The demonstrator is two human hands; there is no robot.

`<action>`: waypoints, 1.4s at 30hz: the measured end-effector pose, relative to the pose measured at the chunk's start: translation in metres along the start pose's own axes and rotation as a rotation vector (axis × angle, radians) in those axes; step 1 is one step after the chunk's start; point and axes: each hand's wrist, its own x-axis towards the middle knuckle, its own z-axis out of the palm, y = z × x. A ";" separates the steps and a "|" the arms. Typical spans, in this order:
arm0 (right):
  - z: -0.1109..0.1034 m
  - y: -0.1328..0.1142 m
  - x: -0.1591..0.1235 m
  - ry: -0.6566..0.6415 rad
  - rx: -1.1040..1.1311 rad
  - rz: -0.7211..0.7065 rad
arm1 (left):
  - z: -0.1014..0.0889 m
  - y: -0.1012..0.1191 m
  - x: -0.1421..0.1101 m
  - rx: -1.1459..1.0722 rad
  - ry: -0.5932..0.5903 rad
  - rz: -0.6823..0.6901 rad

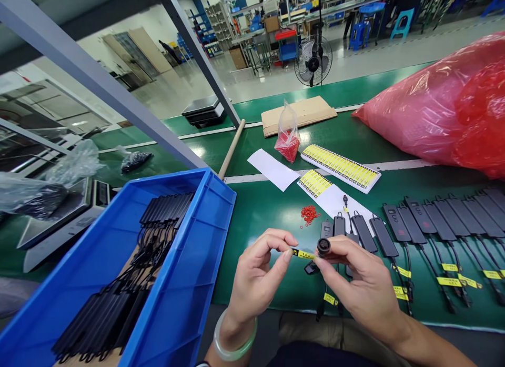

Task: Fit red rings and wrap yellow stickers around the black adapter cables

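Observation:
My left hand [260, 275] pinches one end of a small yellow label [303, 255] printed "12V". My right hand [361, 280] grips a round black cable connector [323, 245], its open end facing me, with the label's other end against the thumb. Whether the label is wrapped around the cable there is hidden by the fingers. Just beyond my hands, several black boxes with cables [363, 232] lie on the green bench. Loose red rings [310, 215] form a small pile near them. A partly used label sheet [315, 184] lies behind, beside a stack of full label sheets [340, 168].
On the left stands a blue bin [219, 209] holding black cabled boxes [165, 209]. A row of labelled boxes [437, 219] spans the right. Farther back are a bag of red pieces [288, 140], cardboard [310, 113] and a large pink bag [418, 103]. A metal post [205, 61] rises behind the bin.

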 end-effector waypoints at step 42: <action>0.007 0.004 -0.003 0.087 -0.004 0.087 | 0.011 -0.001 -0.003 0.020 0.121 0.071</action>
